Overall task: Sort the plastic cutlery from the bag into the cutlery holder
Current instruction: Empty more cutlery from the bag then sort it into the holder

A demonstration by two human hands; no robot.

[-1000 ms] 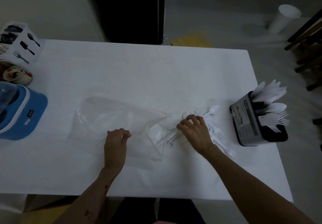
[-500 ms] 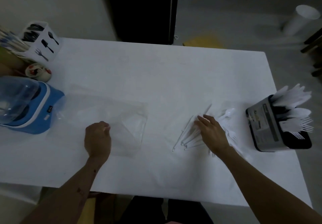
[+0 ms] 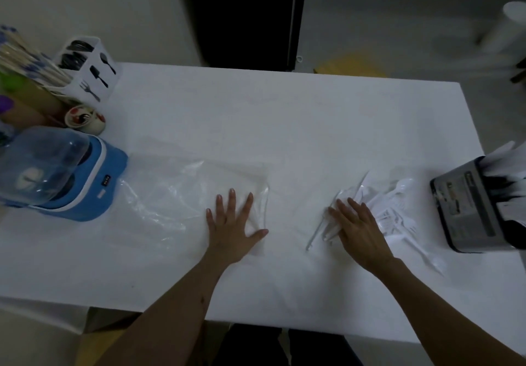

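A clear plastic bag [image 3: 182, 194] lies flat on the white table [image 3: 284, 115], left of centre. My left hand [image 3: 232, 224] presses on the bag's right end with fingers spread. A loose pile of white plastic cutlery [image 3: 390, 209] lies on the table to the right. My right hand [image 3: 360, 227] rests flat on the pile's left part, over several handles. At the right edge stands a dark cutlery holder [image 3: 469, 209] with white cutlery sticking out of it.
A blue appliance with a clear dome [image 3: 57, 177] sits at the left edge. Behind it are a small patterned cup [image 3: 85, 119], a white cutlery caddy with black icons [image 3: 91, 69] and a bundle of sticks [image 3: 25, 60]. A white bin [image 3: 509, 29] stands on the floor.
My left hand, earlier gripping the bag, pulled it left away from the cutlery and now lies flat on it. My right hand stayed on the pile, which now lies outside the bag.
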